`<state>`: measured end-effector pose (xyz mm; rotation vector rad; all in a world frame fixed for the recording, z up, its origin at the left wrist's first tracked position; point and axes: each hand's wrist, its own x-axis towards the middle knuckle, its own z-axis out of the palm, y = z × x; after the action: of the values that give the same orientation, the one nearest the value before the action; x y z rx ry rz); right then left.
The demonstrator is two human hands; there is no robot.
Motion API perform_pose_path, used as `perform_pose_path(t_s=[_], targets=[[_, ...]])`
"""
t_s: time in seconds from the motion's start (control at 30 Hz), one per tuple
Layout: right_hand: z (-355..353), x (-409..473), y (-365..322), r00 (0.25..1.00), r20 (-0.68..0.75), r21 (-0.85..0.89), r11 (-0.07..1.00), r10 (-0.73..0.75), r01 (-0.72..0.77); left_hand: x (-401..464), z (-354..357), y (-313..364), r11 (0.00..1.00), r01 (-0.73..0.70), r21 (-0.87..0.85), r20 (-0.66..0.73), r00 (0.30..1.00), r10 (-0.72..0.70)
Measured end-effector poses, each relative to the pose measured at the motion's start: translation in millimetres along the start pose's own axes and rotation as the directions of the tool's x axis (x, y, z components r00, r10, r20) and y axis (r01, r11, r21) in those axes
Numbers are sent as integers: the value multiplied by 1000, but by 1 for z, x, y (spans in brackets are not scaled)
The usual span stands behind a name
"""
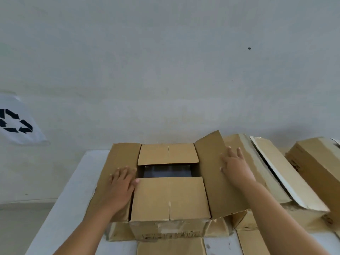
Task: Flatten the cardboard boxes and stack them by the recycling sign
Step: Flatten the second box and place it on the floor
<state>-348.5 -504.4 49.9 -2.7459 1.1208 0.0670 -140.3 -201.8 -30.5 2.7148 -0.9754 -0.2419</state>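
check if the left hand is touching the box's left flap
Touching. The head view shows the left hand lying palm-down on the left flap of the open box.

Three cardboard boxes point(170, 197) point(266, 172) point(316, 162), two hands point(122, 183) point(235, 164), one recycling sign point(16, 122), one table point(60, 208).

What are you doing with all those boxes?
A person is working on an open cardboard box on a white table. The left hand lies flat on the box's left flap, and the right hand presses flat on the right flap, which tilts upward. The box is still standing, not flattened. More boxes wait to the right, and the recycling sign hangs on the wall to the left.
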Motion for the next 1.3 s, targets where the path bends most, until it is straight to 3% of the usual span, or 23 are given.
perform_pose_path(t_s=[0.07,0.2,0.37,0.53,0.67,0.8,0.9,1.0,1.13,1.3], targets=[[16,-1,1,996,55,-117,991,-64,70,-1,10,8,998,23,-52,-21,999,-24],[46,2,-8,972,186,-4,989,-143,146,-6,23,16,985,54,-167,-83,994,-68],[51,18,-32,994,29,62,992,-109,107,-8,25,19,974,42,-221,-176,981,-82],[44,45,-53,980,-7,-111,974,-200,198,-13,23,19,961,25,-274,-232,968,-91],[33,62,-65,968,-57,-109,965,-245,237,-24,9,25,927,-1,-376,-288,951,-116],[11,75,-70,975,-140,125,973,-174,192,-47,-22,44,791,-6,-612,-265,943,-199],[-2,83,-70,986,-148,432,891,-81,138,-71,-38,51,675,-7,-738,-258,927,-272],[-10,88,-73,988,-138,568,812,-64,132,-92,-41,53,485,5,-874,-193,914,-357],[-16,82,-81,986,-106,559,812,-130,167,-118,-35,52,237,18,-971,-86,903,-422],[-17,75,-84,959,-40,306,910,-280,279,-152,-24,64,-21,16,-1000,24,888,-459]])
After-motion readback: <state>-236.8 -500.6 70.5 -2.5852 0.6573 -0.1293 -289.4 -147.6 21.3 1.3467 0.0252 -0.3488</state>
